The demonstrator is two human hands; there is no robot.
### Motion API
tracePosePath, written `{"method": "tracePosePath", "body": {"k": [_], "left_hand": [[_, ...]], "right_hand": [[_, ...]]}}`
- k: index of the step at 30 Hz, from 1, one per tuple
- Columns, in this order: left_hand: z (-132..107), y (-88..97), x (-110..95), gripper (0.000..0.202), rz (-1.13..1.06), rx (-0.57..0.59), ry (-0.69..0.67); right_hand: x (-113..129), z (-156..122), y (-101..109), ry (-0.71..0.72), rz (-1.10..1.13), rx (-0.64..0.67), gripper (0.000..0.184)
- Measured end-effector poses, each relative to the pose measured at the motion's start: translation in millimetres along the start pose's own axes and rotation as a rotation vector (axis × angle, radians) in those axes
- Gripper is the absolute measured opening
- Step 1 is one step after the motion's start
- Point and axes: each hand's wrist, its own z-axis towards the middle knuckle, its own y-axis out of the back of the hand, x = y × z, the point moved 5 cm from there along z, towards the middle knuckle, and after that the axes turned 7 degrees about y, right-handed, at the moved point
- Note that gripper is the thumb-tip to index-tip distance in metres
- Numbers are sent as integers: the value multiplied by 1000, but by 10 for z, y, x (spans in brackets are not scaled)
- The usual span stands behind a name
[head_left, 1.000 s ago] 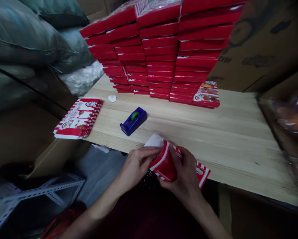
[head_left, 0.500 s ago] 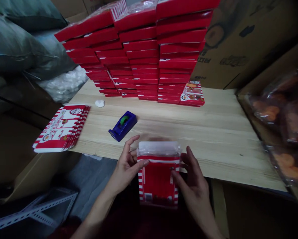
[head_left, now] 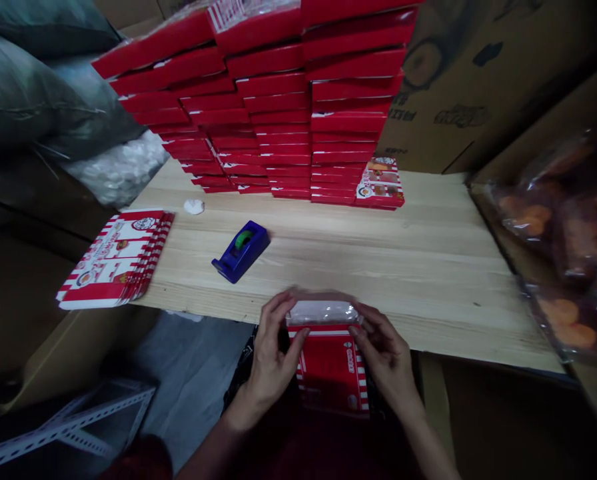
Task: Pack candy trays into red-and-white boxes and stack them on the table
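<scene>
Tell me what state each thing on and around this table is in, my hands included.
Left hand: gripping the package's left side.
Right hand: gripping its right side.
Red-and-white package: held, white strip showing at its far end.
Tape dispenser: on the table, green roll fitted.
Red boxes: stacked in columns.
Printed packs: piled, printed side up.
Orange items: in clear plastic.

There's the packet (head_left: 331, 370) at the near edge of the desk (head_left: 428, 267), and round the dial from it: a stack of packs (head_left: 116, 257) at ten o'clock, on the desk's left; tape dispenser (head_left: 239, 263) at eleven, the wall of boxes (head_left: 278, 100) behind that; big carton (head_left: 453, 87) behind at one; bagged goods (head_left: 571, 247) at two, beyond the desk's right end.
</scene>
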Motion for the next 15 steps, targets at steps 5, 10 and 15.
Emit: {"method": "tracePosePath", "body": {"k": [5, 10, 15], "left_hand": [[52, -35, -374, 43, 387, 275, -424], [134, -159, -524, 32, 366, 541, -374], [149, -270, -538, 33, 307, 666, -282]], "right_hand": [[68, -5, -42, 7, 9, 191, 38], [55, -103, -25, -51, -52, 204, 42], [46, -114, 69, -85, -101, 189, 31]]}}
